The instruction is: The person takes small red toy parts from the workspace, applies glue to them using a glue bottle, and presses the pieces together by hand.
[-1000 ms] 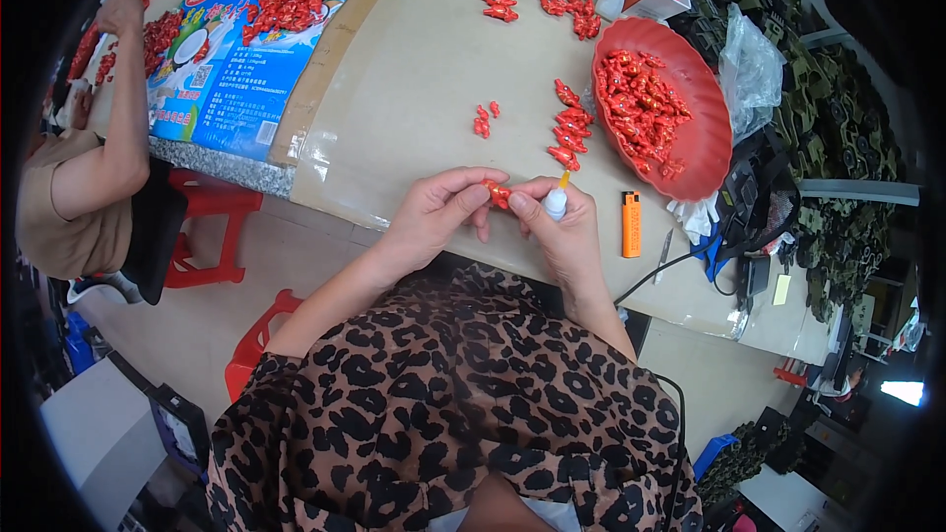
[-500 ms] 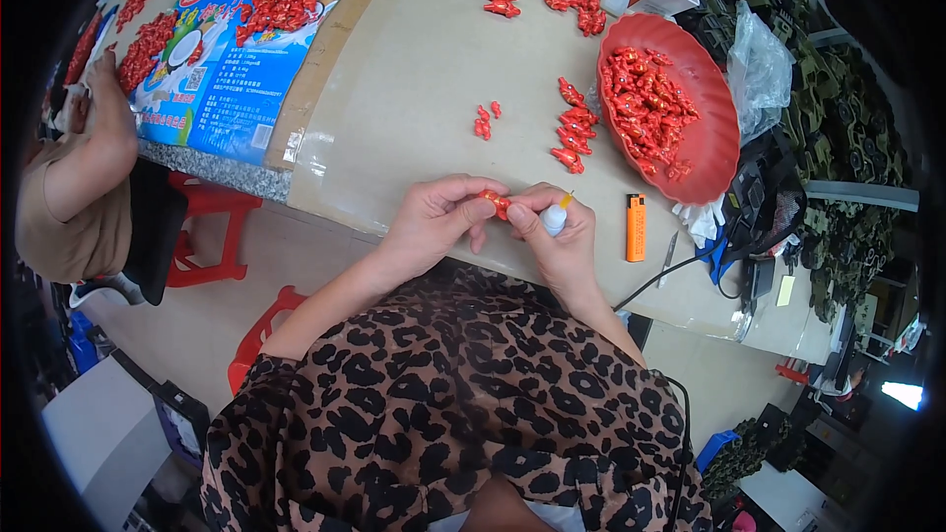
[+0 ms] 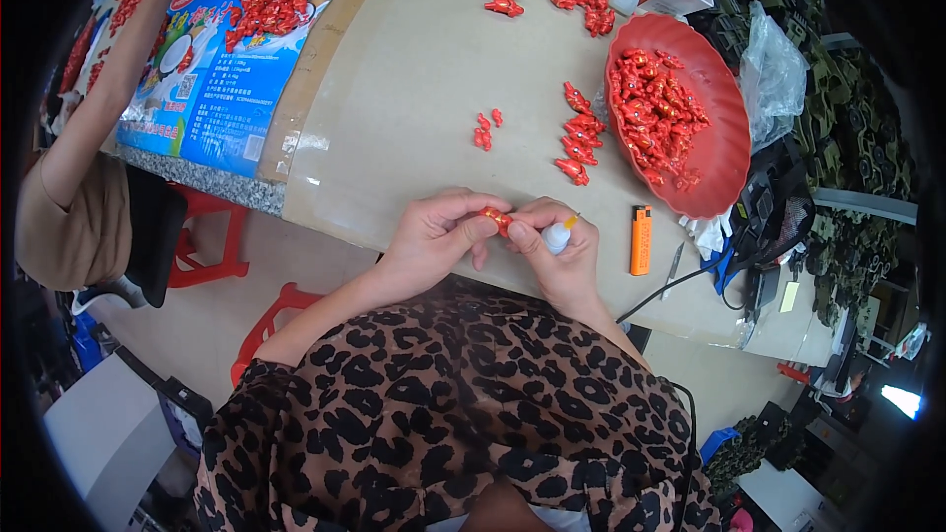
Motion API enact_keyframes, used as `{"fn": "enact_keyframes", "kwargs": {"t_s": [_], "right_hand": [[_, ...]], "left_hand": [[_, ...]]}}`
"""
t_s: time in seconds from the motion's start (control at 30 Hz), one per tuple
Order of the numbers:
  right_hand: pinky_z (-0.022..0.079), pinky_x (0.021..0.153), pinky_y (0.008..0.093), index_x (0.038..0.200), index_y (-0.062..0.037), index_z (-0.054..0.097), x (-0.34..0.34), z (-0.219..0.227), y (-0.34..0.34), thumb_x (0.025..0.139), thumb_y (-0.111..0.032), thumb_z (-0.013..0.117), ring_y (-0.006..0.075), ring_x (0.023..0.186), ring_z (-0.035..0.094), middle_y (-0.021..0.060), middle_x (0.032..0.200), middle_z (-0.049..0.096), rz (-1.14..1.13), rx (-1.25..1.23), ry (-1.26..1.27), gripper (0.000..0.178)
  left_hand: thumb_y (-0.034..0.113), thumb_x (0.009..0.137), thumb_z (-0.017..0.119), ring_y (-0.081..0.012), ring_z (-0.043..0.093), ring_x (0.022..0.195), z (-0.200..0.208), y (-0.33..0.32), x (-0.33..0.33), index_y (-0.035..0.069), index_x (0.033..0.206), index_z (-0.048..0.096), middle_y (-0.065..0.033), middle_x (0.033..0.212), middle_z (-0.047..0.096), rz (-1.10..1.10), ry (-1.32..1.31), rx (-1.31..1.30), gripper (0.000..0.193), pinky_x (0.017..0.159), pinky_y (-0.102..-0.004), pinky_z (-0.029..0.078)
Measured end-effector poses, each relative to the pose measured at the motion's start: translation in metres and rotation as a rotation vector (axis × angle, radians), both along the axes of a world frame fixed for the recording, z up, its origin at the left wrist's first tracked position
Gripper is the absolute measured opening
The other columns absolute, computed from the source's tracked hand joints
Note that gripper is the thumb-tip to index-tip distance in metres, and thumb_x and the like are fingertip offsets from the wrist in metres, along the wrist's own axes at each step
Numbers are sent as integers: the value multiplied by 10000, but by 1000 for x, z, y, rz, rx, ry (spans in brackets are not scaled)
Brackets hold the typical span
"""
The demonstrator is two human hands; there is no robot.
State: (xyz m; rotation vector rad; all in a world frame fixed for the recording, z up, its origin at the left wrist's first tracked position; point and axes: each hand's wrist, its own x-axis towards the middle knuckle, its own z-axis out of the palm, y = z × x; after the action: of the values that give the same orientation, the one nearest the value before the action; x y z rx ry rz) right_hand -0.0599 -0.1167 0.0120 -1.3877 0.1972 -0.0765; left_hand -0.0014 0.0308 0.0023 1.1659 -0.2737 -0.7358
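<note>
At the table's near edge, my left hand [image 3: 434, 244] is closed, with thumb and forefinger pinching a small glossy red figurine [image 3: 497, 221]. My right hand [image 3: 570, 261] meets it from the other side, its thumb and fingertip at the figurine's right end. That same hand also grips a small white dropper bottle [image 3: 556, 237] with a yellow tip, angled up to the right. Two small red pieces [image 3: 483, 132] lie on the table beyond my hands. Farther right is a short column of red figurines [image 3: 581, 143]. What my fingertips cover of the figurine is hidden.
A red scalloped bowl [image 3: 727, 123] with many figurines stands at the right. An orange lighter [image 3: 641, 240] and a thin metal tool [image 3: 673, 270] lie nearer. At the left, a co-worker's arm [image 3: 123, 69] reaches over blue printed cardboard [image 3: 222, 103] bearing red pieces. A red stool [image 3: 281, 320] stands below.
My hands keep their hold on the figurine and bottle, with hardly any shift. The co-worker's arm has stretched farther away across the table. The whole view has shifted slightly.
</note>
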Motion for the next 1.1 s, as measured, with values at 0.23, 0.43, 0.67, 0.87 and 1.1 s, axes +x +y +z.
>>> {"fn": "enact_keyframes", "kwargs": {"t_s": [0.23,0.43,0.67,0.87,1.1], "right_hand": [[410,613,222,770,12,555,1,2,1,764,-19,586,99,672,505,67,750,562,-14,30,6,45],[408,599,217,782,10,560,2,-2,5,778,-40,578,85,664,497,57,743,561,-72,9,-34,53],[400,594,207,780,5,571,1,-2,6,776,-52,585,71,658,493,43,739,567,-66,-18,-9,59],[396,597,204,772,5,575,1,-4,7,774,-45,584,70,663,494,44,743,571,-78,-30,-13,51],[395,609,206,760,7,573,2,-5,8,765,-25,583,80,672,500,55,745,574,-74,-94,-54,34]], "left_hand": [[51,837,485,-82,523,562,1,-1,1,-29,997,544,-58,805,527,-2,-2,3,188,507,-195,434],[74,859,448,-98,517,600,3,-2,5,-24,1070,496,-55,791,530,-64,-35,19,237,573,-213,441],[71,858,446,-97,520,608,0,-1,1,-20,1099,478,-55,800,545,-39,-18,-68,259,580,-209,437],[46,847,454,-94,512,596,0,-1,0,-19,1082,485,-57,825,542,-35,-16,-57,246,559,-204,433],[34,838,461,-81,515,602,-2,-2,0,-8,1051,512,-46,831,521,-6,-13,-50,223,553,-193,425]]}}
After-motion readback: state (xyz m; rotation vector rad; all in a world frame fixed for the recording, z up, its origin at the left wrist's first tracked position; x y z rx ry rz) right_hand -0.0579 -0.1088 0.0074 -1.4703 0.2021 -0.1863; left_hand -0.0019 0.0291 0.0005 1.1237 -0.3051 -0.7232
